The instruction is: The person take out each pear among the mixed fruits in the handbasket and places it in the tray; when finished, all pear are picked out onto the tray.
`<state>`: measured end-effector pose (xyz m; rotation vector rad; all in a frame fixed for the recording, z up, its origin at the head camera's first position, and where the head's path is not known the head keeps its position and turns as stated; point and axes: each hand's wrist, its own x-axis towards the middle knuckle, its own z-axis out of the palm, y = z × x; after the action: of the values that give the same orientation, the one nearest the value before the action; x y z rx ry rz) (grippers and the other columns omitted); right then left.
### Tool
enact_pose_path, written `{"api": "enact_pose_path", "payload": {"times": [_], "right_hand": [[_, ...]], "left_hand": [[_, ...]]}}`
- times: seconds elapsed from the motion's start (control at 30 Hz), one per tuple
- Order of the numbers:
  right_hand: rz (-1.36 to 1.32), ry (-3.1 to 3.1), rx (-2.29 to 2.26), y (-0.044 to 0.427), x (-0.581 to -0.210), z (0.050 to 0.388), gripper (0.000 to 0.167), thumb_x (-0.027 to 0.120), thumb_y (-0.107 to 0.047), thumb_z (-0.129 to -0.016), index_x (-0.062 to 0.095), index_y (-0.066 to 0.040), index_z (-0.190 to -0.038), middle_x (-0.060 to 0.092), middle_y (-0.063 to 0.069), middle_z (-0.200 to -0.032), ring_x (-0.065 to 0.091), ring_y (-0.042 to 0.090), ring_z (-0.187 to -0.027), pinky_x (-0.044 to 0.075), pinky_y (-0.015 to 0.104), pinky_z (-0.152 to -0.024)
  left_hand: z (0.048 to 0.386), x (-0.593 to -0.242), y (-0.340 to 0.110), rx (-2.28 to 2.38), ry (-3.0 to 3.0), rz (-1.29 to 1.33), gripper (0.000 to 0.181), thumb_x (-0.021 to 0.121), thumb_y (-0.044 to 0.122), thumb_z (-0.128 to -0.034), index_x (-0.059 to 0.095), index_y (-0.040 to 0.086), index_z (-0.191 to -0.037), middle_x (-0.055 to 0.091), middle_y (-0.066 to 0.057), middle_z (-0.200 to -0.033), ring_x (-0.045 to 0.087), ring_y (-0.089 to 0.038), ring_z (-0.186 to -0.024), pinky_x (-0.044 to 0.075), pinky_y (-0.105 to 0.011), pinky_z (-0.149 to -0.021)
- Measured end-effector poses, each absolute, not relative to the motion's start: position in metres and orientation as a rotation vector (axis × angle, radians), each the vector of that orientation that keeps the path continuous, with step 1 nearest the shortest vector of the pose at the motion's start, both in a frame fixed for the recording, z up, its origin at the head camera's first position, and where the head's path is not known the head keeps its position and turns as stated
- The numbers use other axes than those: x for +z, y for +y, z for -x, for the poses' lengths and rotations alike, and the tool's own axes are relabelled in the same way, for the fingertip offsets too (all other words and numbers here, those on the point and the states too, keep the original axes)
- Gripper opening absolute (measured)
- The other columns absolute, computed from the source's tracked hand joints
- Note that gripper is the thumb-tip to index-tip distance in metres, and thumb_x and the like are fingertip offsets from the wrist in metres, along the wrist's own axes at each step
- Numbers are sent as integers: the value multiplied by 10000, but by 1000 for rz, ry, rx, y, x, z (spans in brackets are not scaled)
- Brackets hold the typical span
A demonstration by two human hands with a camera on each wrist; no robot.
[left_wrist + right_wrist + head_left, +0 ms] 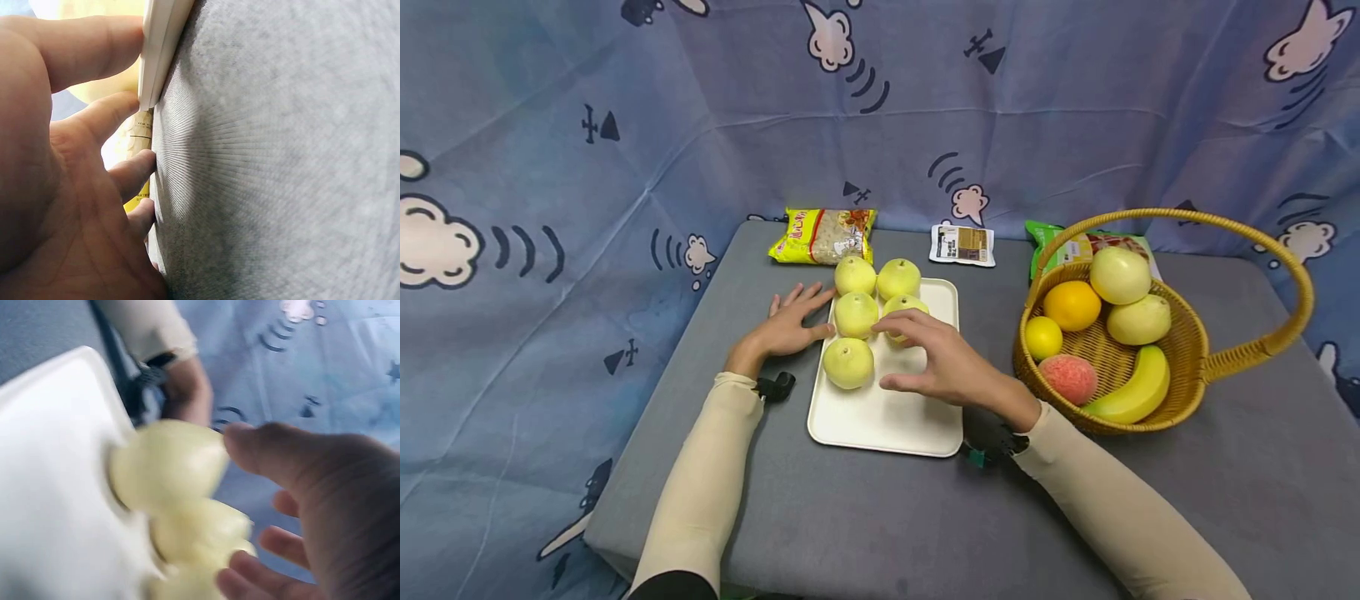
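Note:
A white tray (891, 425) on the grey table bears several pale yellow-green round fruits, perhaps pears or apples, in two columns. The left column has three, the nearest fruit (848, 363) lowest on the tray. My left hand (790, 323) lies at the tray's left side, fingers spread. In the left wrist view its thumb and a finger touch the tray rim (164, 53). Above the tray is my right hand (936, 357), thumb and fingers apart, partly covering a fruit (904, 310) in the right column. In the right wrist view, nothing is between its thumb and fingers; the fruits (169, 465) are blurred.
On the right stands a wicker basket (1187, 392) with a tall handle, holding a banana (1135, 390), a peach (1070, 378), an orange (1072, 306), a lemon (1042, 337) and two pale fruits. Behind are a yellow bag (831, 236), a white packet (962, 245) and a green bag (1043, 237).

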<state>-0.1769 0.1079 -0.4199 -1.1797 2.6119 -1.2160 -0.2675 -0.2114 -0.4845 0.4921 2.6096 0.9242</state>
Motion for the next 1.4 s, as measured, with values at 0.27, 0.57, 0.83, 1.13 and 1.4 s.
{"api": "enact_pose_path", "payload": {"times": [0.27,0.57,0.83,1.13,1.4], "right_hand": [[1140,2683,-1027,173,-380,172,634,954,-245,-873,698,-83,-1429,699,78,-1435,722,266,-1216,637,465,-1022],[847,2908,-838,251,-337,170,574,930,-295,-907,721,-164,-1426,759,43,-1346,754,268,-1156,615,573,-1009],[438,3016,-504,315,-298,184,691,809,-477,-998,602,-147,-1569,645,276,-1487,642,517,-1287,531,738,-986],[178,3037,-315,345,-306,209,788,786,-496,-1002,544,2,-1563,555,397,-1476,539,592,-1275,467,775,-988],[135,3036,-392,349,-337,228,802,795,-381,-997,478,79,-1573,551,453,-1379,520,634,-1170,459,771,-921]], "left_hand": [[261,-472,-208,905,2601,-485,793,616,472,-1081,272,266,-1764,114,-127,-1856,-74,-390,-1722,-188,-663,-1322],[259,-471,-206,866,2615,-478,783,593,473,-1093,261,255,-1768,110,-124,-1857,-73,-390,-1722,-178,-659,-1327],[258,-472,-207,890,2614,-487,779,611,439,-1097,260,255,-1768,108,-119,-1858,-80,-380,-1724,-184,-657,-1325],[259,-471,-207,878,2612,-489,763,597,429,-1110,260,239,-1767,102,-124,-1858,-82,-384,-1723,-179,-662,-1324],[258,-470,-207,898,2604,-494,768,597,445,-1101,272,238,-1765,105,-133,-1857,-80,-390,-1722,-187,-657,-1324]]}}
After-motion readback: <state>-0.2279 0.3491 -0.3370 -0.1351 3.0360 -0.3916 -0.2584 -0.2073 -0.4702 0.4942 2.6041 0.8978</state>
